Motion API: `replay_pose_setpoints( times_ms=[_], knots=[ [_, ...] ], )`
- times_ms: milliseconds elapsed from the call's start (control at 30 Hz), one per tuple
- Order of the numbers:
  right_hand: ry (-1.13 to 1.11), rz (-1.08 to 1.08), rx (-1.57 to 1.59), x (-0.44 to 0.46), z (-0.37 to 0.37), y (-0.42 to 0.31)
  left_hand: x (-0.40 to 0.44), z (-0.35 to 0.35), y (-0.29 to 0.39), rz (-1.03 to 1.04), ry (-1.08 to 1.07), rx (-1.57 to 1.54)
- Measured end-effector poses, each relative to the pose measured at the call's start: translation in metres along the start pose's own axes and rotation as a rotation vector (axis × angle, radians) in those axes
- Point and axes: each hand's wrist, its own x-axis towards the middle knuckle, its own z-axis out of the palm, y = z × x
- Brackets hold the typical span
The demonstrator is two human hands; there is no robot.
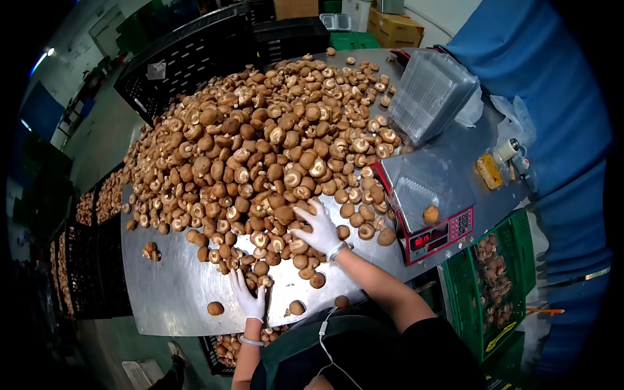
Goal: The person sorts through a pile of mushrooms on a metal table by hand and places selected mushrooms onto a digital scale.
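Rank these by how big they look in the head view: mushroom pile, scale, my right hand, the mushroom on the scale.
Largest to smallest:
Mushroom pile
Scale
Right hand
Mushroom on the scale

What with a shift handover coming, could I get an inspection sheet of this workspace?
Surface: metal table, stray mushrooms near its front edge.
Job's things: mushroom heap; red scale bearing one mushroom; stacked clear containers.
Clutter: yellow item, identity unclear, and plastic bag, right of the scale.
Hands: left hand and right hand, both gloved and spread, at the heap's near side.
Cables: white cord on the person's front.
Surroundings: black crate, green crate holding mushrooms, blue curtain.
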Motion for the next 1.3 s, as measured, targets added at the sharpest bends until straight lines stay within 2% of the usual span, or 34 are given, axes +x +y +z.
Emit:
replay_pose_setpoints(
  times_ms=[33, 100, 167, 233, 333, 367, 433, 467, 533, 567, 633, 667, 700, 767, 833, 900, 967, 1033, 1067, 1100, 1167, 1233, 1300],
  knots=[
    [-0.037, 0.0, 0.019, -0.003, 0.008, -0.009, -0.001, -0.001, 0.0, 0.002, -0.003, 0.009],
    [-0.071, -0.098, -0.209, -0.011, 0.025, -0.026, -0.001, 0.001, 0.001, 0.001, 0.006, 0.017],
    [-0.012, -0.185, -0.282, -0.021, 0.033, -0.038, -0.002, 0.0, 0.001, -0.001, 0.053, -0.026],
    [-0.084, -0.229, -0.289, -0.028, 0.03, -0.052, -0.004, -0.002, 0.003, -0.005, 0.065, -0.038],
    [-0.015, -0.489, -0.246, -0.036, 0.025, -0.063, -0.008, 0.0, 0.004, 0.009, 0.109, 0.055],
    [-0.015, -0.494, -0.248, -0.034, 0.017, -0.063, -0.008, 0.001, 0.005, 0.008, 0.114, 0.053],
    [-0.031, -0.39, -0.104, -0.02, -0.01, -0.053, -0.011, 0.003, 0.005, -0.003, 0.139, 0.066],
    [-0.018, -0.227, 0.018, -0.01, -0.027, -0.038, -0.012, 0.003, 0.005, -0.012, 0.146, 0.067],
    [0.142, -0.095, -0.247, 0.004, -0.064, 0.005, -0.012, 0.002, 0.006, -0.014, 0.133, 0.008],
    [0.298, -0.086, -0.363, 0.006, -0.074, 0.025, -0.011, 0.003, 0.005, -0.023, 0.141, 0.007],
    [0.248, 0.08, -0.539, 0.004, -0.097, 0.05, -0.011, 0.003, 0.002, -0.033, 0.127, 0.002],
    [0.296, 0.076, -0.559, 0.001, -0.094, 0.073, -0.011, 0.005, -0.001, -0.04, 0.123, -0.006],
    [0.328, -0.031, -0.579, -0.003, -0.084, 0.11, -0.011, 0.005, -0.002, -0.053, 0.137, -0.007],
    [0.331, -0.043, -0.593, -0.006, -0.067, 0.129, -0.011, 0.005, -0.002, -0.045, 0.105, 0.028],
    [0.325, -0.007, -0.615, -0.003, -0.064, 0.106, -0.009, 0.007, -0.002, -0.05, 0.11, 0.034],
    [0.207, 0.172, -0.59, -0.008, -0.064, 0.077, -0.01, 0.006, -0.003, -0.061, 0.109, 0.015],
    [0.207, 0.128, -0.626, -0.012, -0.065, 0.077, -0.011, 0.006, -0.004, -0.068, 0.108, 0.034],
    [0.479, 0.024, -0.543, -0.012, -0.064, 0.1, -0.01, 0.007, -0.005, -0.032, 0.131, 0.042],
    [0.575, 0.04, -0.515, -0.006, -0.06, 0.114, -0.009, 0.008, -0.004, -0.032, 0.134, 0.037],
    [0.576, 0.04, -0.519, -0.002, -0.061, 0.114, -0.009, 0.007, -0.002, -0.029, 0.135, 0.039],
    [0.446, 0.194, -0.505, -0.001, -0.055, 0.103, -0.01, 0.004, -0.002, -0.01, 0.118, 0.041],
    [0.402, 0.03, -0.587, -0.007, -0.053, 0.088, -0.01, 0.006, -0.004, -0.047, 0.115, 0.056],
    [0.327, -0.037, -0.421, -0.014, -0.04, 0.069, -0.009, 0.007, -0.005, -0.043, 0.123, 0.054]
  ],
)
